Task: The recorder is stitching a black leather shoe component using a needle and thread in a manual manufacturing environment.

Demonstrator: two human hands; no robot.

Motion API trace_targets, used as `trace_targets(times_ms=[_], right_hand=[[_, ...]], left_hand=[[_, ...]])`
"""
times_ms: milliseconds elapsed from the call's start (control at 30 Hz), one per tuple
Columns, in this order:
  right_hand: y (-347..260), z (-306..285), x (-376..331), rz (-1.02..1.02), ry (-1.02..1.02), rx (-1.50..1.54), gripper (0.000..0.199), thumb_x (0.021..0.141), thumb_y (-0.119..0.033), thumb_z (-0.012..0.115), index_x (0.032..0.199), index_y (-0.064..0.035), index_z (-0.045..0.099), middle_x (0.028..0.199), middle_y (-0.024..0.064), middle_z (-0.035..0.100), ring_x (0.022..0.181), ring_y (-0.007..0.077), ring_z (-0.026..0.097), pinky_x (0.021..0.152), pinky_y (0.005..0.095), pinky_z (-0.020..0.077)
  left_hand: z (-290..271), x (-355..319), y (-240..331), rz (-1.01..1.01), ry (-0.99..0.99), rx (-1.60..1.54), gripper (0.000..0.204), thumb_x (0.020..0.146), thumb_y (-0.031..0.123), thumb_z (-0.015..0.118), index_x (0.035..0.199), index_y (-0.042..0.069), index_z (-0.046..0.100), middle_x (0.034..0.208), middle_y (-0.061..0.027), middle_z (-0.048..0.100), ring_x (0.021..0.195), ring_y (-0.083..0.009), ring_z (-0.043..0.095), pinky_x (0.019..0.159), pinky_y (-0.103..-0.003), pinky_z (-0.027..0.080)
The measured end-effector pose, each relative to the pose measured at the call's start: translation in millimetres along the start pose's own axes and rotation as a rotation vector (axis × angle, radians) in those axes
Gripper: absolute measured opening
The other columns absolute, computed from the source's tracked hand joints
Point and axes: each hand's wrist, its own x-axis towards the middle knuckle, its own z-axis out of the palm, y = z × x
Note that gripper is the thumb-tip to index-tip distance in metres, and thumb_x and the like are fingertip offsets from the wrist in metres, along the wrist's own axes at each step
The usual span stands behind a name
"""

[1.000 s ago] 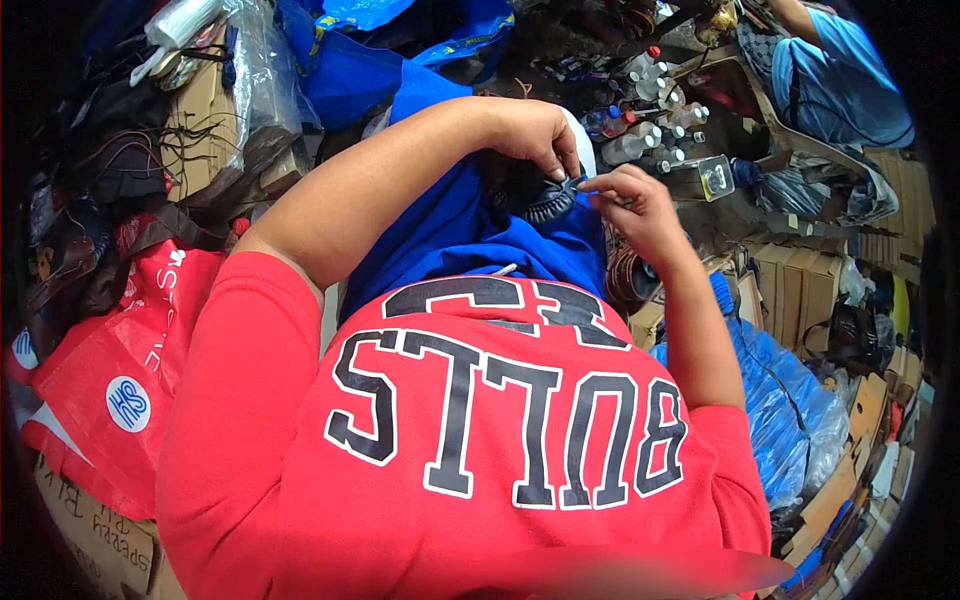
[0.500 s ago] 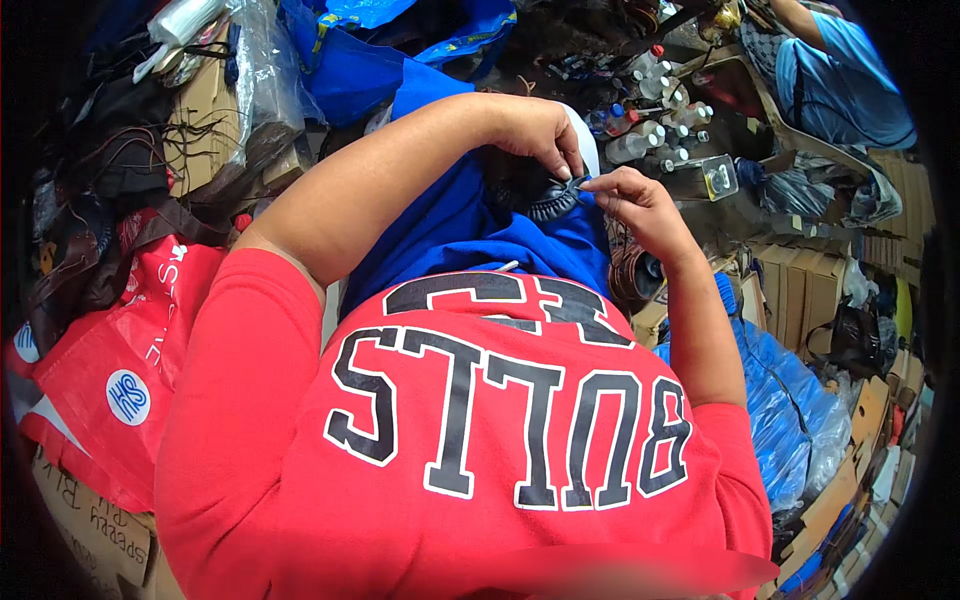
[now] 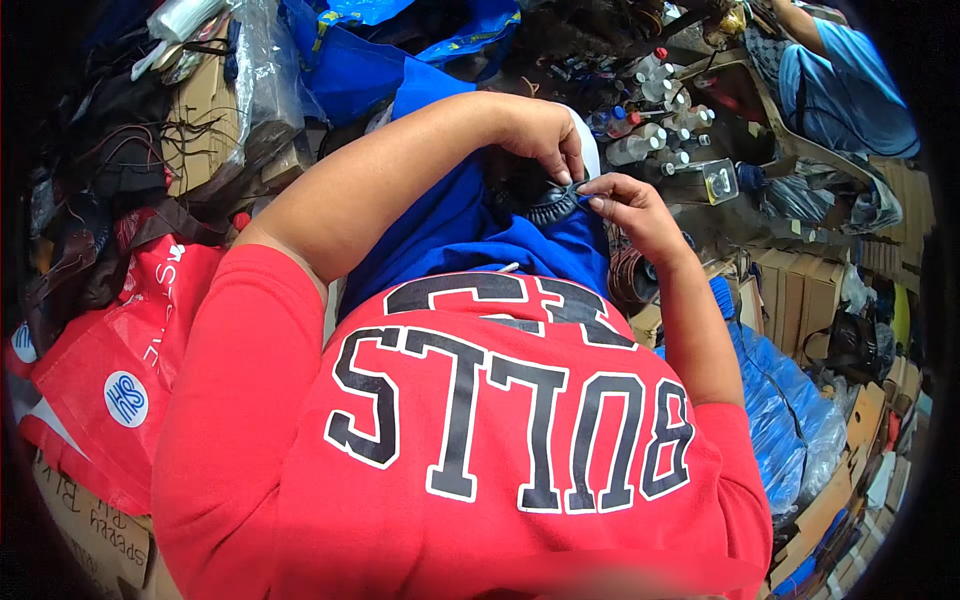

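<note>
My left hand [image 3: 540, 135] and my right hand [image 3: 625, 205] meet over my lap, above a blue cloth [image 3: 470, 230]. Between them lies a dark round piece with a ribbed, stitched edge [image 3: 550, 205]. My left fingers pinch its upper edge. My right thumb and forefinger pinch something thin at its right edge; a needle or thread is too small to tell. Most of the dark piece is hidden under my left hand.
Several small bottles [image 3: 650, 135] and a clear box [image 3: 715, 180] stand just beyond my hands. A red bag [image 3: 110, 360] and cardboard [image 3: 200, 120] lie at my left, blue plastic sacks [image 3: 790, 410] at my right. Another person in light blue [image 3: 850, 90] sits at upper right.
Both hands stay on the dark piece; my right fingers have shifted slightly along its edge. Nothing else has moved.
</note>
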Motion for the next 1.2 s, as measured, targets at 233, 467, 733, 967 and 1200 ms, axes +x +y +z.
trace_targets(times_ms=[233,467,733,967,1200], right_hand=[[10,-9,2,0.023,-0.039,0.068,0.019,0.083,-0.008,0.062,0.1,-0.0027,0.065,0.093,-0.0015,0.061,0.086,0.0064,0.053,0.079,0.0207,0.0395],[8,6,0,0.012,0.042,0.045,0.019,0.08,-0.007,0.067,0.098,-0.0022,0.066,0.092,-0.0001,0.062,0.085,0.0072,0.054,0.077,0.0223,0.0419],[-13,20,-15,-0.205,0.218,-0.361,0.017,0.076,-0.007,0.069,0.094,-0.0063,0.069,0.076,0.0012,0.053,0.073,0.0091,0.051,0.066,0.0235,0.042],[-18,41,-33,-0.245,0.313,-0.631,0.027,0.078,-0.002,0.062,0.103,-0.0109,0.066,0.077,0.0124,0.052,0.069,0.0276,0.053,0.065,0.0329,0.0439],[-2,20,-26,-0.123,0.152,-0.343,0.029,0.084,-0.001,0.054,0.108,-0.0126,0.065,0.085,0.0055,0.05,0.083,0.0163,0.05,0.076,0.0265,0.0405]], left_hand=[[5,-1,-4,0.057,0.041,0.004,0.028,0.077,0.011,0.069,0.104,0.006,0.067,0.092,-0.0082,0.069,0.084,-0.0134,0.062,0.078,-0.027,0.048],[11,-1,5,0.003,0.067,0.074,0.027,0.074,0.009,0.069,0.101,0.006,0.068,0.093,-0.0108,0.067,0.083,-0.0167,0.062,0.077,-0.028,0.048],[24,-46,10,0.024,0.584,0.178,0.029,0.076,-0.007,0.049,0.099,0.005,0.063,0.099,-0.0137,0.055,0.075,-0.0217,0.06,0.069,-0.032,0.049],[76,-80,13,0.082,0.79,0.324,0.017,0.075,0.0,0.063,0.089,0.009,0.069,0.072,-0.0077,0.054,0.073,-0.0243,0.059,0.063,-0.033,0.046],[72,-58,6,0.108,0.839,0.173,0.024,0.072,-0.001,0.068,0.09,0.014,0.072,0.072,-0.0022,0.048,0.07,-0.0158,0.048,0.064,-0.026,0.042]])
